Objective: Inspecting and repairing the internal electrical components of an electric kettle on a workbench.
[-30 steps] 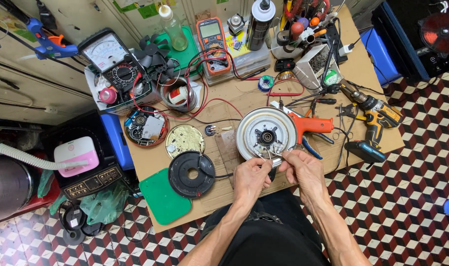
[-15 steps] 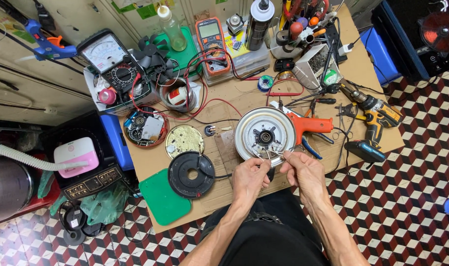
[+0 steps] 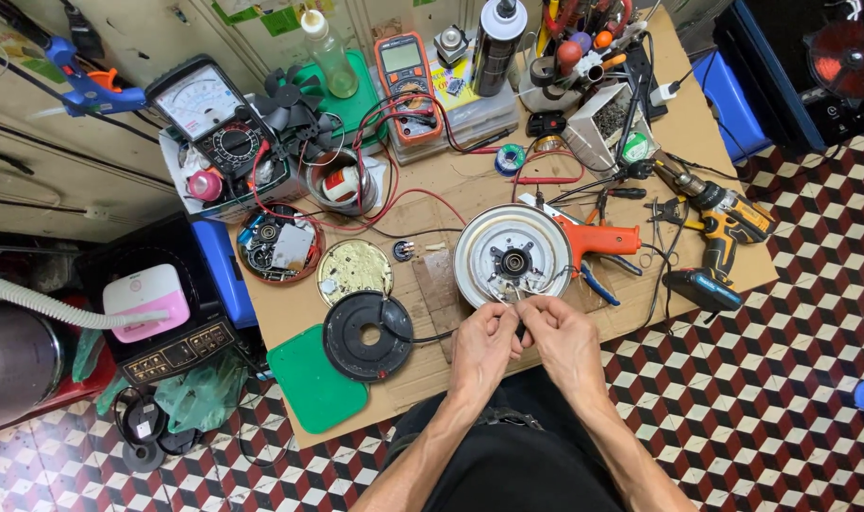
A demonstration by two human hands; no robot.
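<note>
Left hand [image 3: 484, 343]: at the near edge of the desk [image 3: 470, 180]; grip pinched almost shut on thin wires [image 3: 519, 301]; fingertips meet those of the other hand
Right hand [image 3: 566, 339]: just beside the left hand; grip also pinched nearly shut on the same thin wires
Thin wires: they run from the fingers up to the silver round base [image 3: 513, 256]; too small to tell their colour
Silver round base: lies flat on the desk, just past the hands; a dark hub sits in its middle; an orange handle [image 3: 600, 239] sticks out on its right side
Black round plate [image 3: 367, 335]: left of the hands; a black cord runs from it toward the hands
Green lid [image 3: 316, 377]: at the desk's near left corner, touching the black round plate
Gold disc [image 3: 354, 271]: behind the black plate
Yellow drill [image 3: 726, 216]: far right on the desk, well apart from the hands
Orange meter [image 3: 405, 74]: at the back; red leads curl out from it
White dial meter [image 3: 209, 114]: back left, leaning up
</note>
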